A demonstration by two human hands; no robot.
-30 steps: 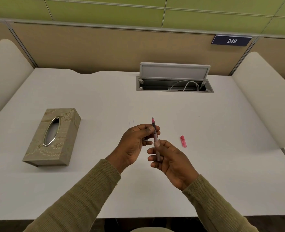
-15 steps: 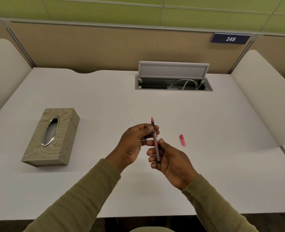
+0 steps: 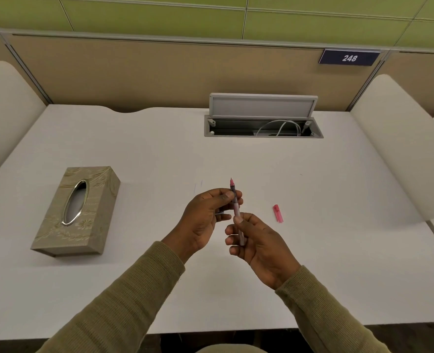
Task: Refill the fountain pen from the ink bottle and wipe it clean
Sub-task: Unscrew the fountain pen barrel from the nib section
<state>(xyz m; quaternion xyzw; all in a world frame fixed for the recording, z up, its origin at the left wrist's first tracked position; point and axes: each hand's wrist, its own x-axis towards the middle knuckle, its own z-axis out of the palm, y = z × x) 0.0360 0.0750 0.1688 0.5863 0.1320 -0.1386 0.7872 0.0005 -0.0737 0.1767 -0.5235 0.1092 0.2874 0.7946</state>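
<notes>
Right hand [image 3: 259, 247]: fingers curling round the lower barrel of the fountain pen [image 3: 236, 207], which is standing upright, nib up.
Left hand [image 3: 205, 215]: pinching the section just above.
Step, judged: unscrewing the barrel before filling.
Pink cap [image 3: 277, 213]: lying right of the grip.
Tissue box [image 3: 75, 212]: sitting well left.
Ink bottle: not showing; the next move is calling for it.

Soft, even overhead light leaves the white bench [image 3: 338, 250] bright and slightly warm. The tissue box [image 3: 75, 212] casts only a thin, faint shadow along its near edge and glints at its opening. Right of the box, the pen [image 3: 236, 208] looks slightly soft. Far from the box, straight lines bow towards the frame's edges.
</notes>
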